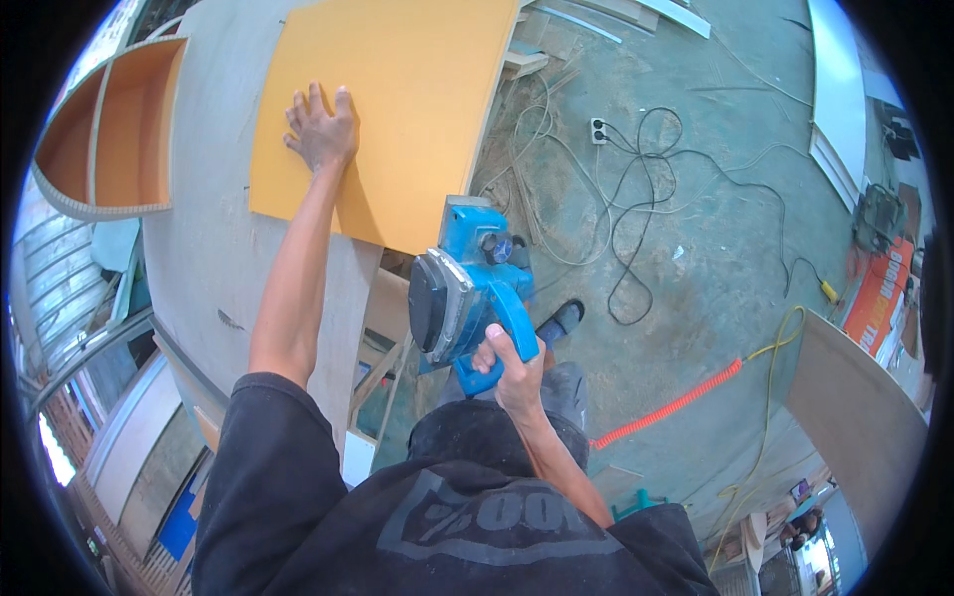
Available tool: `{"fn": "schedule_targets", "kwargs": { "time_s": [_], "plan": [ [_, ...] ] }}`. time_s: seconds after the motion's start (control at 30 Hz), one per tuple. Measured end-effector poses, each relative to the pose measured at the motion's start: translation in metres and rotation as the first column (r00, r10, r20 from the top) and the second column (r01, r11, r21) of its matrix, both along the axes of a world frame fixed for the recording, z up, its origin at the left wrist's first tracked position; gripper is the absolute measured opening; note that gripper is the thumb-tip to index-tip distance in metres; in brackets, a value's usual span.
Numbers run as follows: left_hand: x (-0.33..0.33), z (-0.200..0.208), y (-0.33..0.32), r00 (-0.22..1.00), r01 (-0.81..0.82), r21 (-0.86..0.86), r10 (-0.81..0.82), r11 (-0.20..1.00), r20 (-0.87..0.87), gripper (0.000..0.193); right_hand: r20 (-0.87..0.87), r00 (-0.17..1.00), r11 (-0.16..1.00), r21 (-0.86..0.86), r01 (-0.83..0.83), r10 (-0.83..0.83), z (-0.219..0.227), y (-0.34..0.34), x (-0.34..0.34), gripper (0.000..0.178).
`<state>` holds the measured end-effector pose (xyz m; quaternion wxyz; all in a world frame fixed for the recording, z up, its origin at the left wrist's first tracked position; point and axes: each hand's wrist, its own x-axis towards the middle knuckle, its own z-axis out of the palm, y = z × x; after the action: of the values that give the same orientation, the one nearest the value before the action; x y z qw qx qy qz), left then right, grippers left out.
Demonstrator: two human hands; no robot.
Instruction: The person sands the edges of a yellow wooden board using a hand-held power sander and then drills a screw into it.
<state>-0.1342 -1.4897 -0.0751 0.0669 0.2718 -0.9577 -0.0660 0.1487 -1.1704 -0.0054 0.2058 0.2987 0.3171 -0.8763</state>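
A blue electric hand planer (477, 288) is gripped by its rear handle in my right hand (517, 375), fingers wrapped round it. Its front end is at the near right corner of a yellow-orange board (417, 109); whether it touches the edge I cannot tell. My left hand (323, 131) lies on top of the board with its fingers spread. The board rests on a grey workbench top (209, 129), its right edge by the bench's side.
A curved shelf box (139, 119) with orange insides stands at the bench's far left. On the green floor lie a white socket block (598, 131), tangled black cables (651, 189) and an orange coiled hose (666, 405). A curved brown panel (845, 397) is at the right.
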Motion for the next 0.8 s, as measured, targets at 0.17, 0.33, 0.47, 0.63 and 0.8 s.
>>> {"fn": "schedule_targets", "kwargs": {
  "time_s": [0.17,0.33,0.47,0.63,0.8],
  "plan": [
    [-0.004,-0.006,-0.003,0.999,0.019,-0.002,-0.019,1.0,-0.045,0.079,0.087,0.995,0.997,0.06,-0.046,0.04,-0.003,0.036,0.018,0.017],
    [0.0,-0.008,-0.004,0.996,0.037,0.021,-0.035,0.999,-0.081,0.079,0.122,0.992,0.955,0.295,-0.022,-0.015,0.002,0.06,0.007,0.019],
    [0.001,-0.012,-0.01,0.994,0.043,-0.007,-0.043,0.999,-0.103,0.08,0.156,0.919,0.568,0.745,-0.35,0.362,-0.009,0.061,-0.008,0.032],
    [-0.001,-0.012,-0.008,0.992,0.054,0.009,-0.053,0.998,-0.11,0.082,0.208,0.8,0.166,0.92,-0.356,0.562,0.016,0.056,-0.023,0.045],
    [-0.001,-0.011,-0.006,0.996,0.04,0.008,-0.039,0.999,-0.085,0.082,0.117,0.944,0.406,0.881,-0.243,0.31,0.002,0.07,0.0,0.047]
  ]
}}
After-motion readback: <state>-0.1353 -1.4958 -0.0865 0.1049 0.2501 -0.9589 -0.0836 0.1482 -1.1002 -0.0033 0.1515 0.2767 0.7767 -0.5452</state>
